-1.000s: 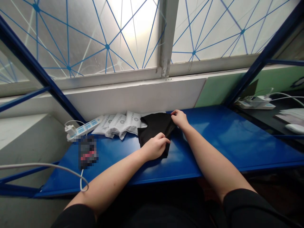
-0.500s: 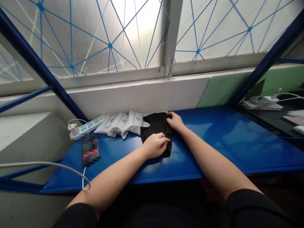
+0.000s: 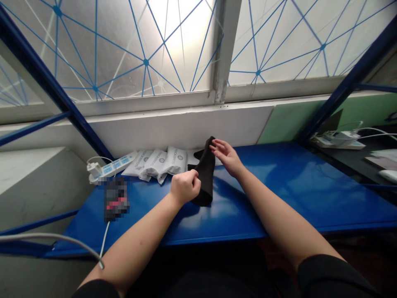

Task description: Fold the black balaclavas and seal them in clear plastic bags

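A piece of folded black cloth (image 3: 205, 178), some kind of fabric item with a notched edge, stands partly lifted off the blue table. My left hand (image 3: 185, 186) is closed in a fist on its near left side, gripping it. At the far upper edge of the cloth is my right hand (image 3: 228, 157), with its fingers stretched out and apart. Its fingertips are at the cloth's edge; whether they touch it I cannot tell. Behind the cloth lie several white printed packets (image 3: 176, 160), partly overlapping, and a flat pale packet the cloth partly hides.
A white power strip (image 3: 119, 163) with a plug lies at the table's left end. Near it is a blurred-out dark device (image 3: 116, 198) with a white cable. Blue metal posts (image 3: 328, 87) frame the blue table (image 3: 279, 186). A wall and window stand behind.
The black cloth has gone from lying flat to being tilted up and folded narrower. My left hand has moved left and closed into a fist. My right hand's fingers have straightened.
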Tool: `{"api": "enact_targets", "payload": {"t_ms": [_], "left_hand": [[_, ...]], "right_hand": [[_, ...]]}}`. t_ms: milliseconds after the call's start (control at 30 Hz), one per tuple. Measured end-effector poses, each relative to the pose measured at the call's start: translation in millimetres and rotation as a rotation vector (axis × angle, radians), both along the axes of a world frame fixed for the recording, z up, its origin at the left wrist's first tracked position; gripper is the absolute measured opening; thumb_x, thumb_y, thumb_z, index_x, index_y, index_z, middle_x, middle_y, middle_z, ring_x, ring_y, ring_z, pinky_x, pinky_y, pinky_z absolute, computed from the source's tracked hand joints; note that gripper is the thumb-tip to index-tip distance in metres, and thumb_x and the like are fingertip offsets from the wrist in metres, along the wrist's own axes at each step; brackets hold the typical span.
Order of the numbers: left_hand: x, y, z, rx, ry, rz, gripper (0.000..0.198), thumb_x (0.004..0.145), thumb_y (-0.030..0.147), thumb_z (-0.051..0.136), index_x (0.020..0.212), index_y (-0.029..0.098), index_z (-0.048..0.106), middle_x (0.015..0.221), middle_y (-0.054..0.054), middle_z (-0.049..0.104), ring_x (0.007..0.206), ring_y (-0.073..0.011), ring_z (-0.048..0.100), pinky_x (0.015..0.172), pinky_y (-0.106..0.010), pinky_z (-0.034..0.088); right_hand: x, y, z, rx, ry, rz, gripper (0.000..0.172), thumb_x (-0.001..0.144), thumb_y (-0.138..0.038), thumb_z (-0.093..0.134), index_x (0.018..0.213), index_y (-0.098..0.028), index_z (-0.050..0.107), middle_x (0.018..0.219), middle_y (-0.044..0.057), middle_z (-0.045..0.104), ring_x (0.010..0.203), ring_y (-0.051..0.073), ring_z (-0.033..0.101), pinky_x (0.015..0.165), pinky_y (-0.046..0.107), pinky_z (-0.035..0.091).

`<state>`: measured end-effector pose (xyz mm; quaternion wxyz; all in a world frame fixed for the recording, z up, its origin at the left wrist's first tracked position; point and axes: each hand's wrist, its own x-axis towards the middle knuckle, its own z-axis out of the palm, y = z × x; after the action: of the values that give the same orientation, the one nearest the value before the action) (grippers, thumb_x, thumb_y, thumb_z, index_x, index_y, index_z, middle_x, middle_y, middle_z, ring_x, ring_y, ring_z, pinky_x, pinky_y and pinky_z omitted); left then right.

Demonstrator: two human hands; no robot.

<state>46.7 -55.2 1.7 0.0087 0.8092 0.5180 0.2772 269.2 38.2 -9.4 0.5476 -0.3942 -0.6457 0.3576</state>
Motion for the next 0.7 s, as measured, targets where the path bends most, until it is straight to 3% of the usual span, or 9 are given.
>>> {"api": "enact_targets", "payload": {"t_ms": [67, 133, 200, 367, 533, 700], "left_hand": [[-6.6, 4.8, 5.6, -0.102, 0.126, 0.141, 0.025, 0.089, 0.023, 0.047, 0.104, 0.021, 0.066, 0.085, -0.008, 0.074, 0.083, -0.0254, 0.072, 0.080, -0.034, 0.053], [-8.6, 9.4, 9.3, -0.163, 0.192, 0.247, 0.030, 0.090, 0.026, 0.048, 0.115, 0.019, 0.062, 0.085, -0.010, 0.073, 0.084, -0.0284, 0.072, 0.079, -0.036, 0.053], [-7.2, 12.7, 9.9, -0.216, 0.215, 0.309, 0.035, 0.092, 0.035, 0.048, 0.121, 0.016, 0.058, 0.087, -0.013, 0.073, 0.085, -0.0304, 0.073, 0.078, -0.037, 0.053], [-2.9, 16.4, 1.2, -0.346, 0.246, 0.331, 0.038, 0.096, 0.046, 0.043, 0.108, 0.014, 0.060, 0.093, -0.017, 0.073, 0.089, -0.0323, 0.073, 0.077, -0.039, 0.053], [-8.2, 20.9, -5.0, -0.359, 0.215, 0.319, 0.027, 0.093, 0.038, 0.052, 0.107, 0.016, 0.059, 0.095, -0.015, 0.072, 0.090, -0.0294, 0.072, 0.079, -0.037, 0.052], [-4.2, 18.2, -0.2, -0.402, -0.144, 0.140, 0.013, 0.091, 0.029, 0.053, 0.100, 0.021, 0.060, 0.076, -0.003, 0.069, 0.071, -0.0205, 0.070, 0.070, -0.029, 0.052]], "right_hand": [[-7.3, -5.7, -7.6, 0.006, -0.274, 0.153, 0.060, 0.086, -0.038, 0.066, 0.143, -0.028, 0.049, 0.151, 0.009, 0.050, 0.140, 0.028, 0.046, 0.116, 0.050, 0.036], [-12.7, -6.2, -19.3, 0.021, -0.550, 0.221, 0.055, 0.085, -0.036, 0.069, 0.138, -0.026, 0.058, 0.151, 0.011, 0.050, 0.146, 0.031, 0.037, 0.121, 0.053, 0.026], [-15.5, -2.9, -29.9, 0.052, -0.704, 0.222, 0.047, 0.089, -0.038, 0.065, 0.134, -0.024, 0.063, 0.151, 0.012, 0.050, 0.148, 0.031, 0.033, 0.122, 0.054, 0.022], [-13.1, 5.5, -37.3, 0.136, -0.784, 0.083, 0.045, 0.096, -0.041, 0.057, 0.134, -0.020, 0.062, 0.152, 0.015, 0.047, 0.149, 0.030, 0.032, 0.121, 0.050, 0.028], [-7.9, 5.0, -25.7, 0.083, -0.905, -0.227, 0.041, 0.094, -0.036, 0.058, 0.127, -0.013, 0.063, 0.140, 0.019, 0.057, 0.134, 0.032, 0.050, 0.111, 0.043, 0.039], [-6.7, -0.9, -11.8, -0.116, -0.957, -0.350, 0.032, 0.097, -0.043, 0.052, 0.111, -0.018, 0.066, 0.103, 0.014, 0.072, 0.097, 0.027, 0.067, 0.086, 0.034, 0.050]]}}
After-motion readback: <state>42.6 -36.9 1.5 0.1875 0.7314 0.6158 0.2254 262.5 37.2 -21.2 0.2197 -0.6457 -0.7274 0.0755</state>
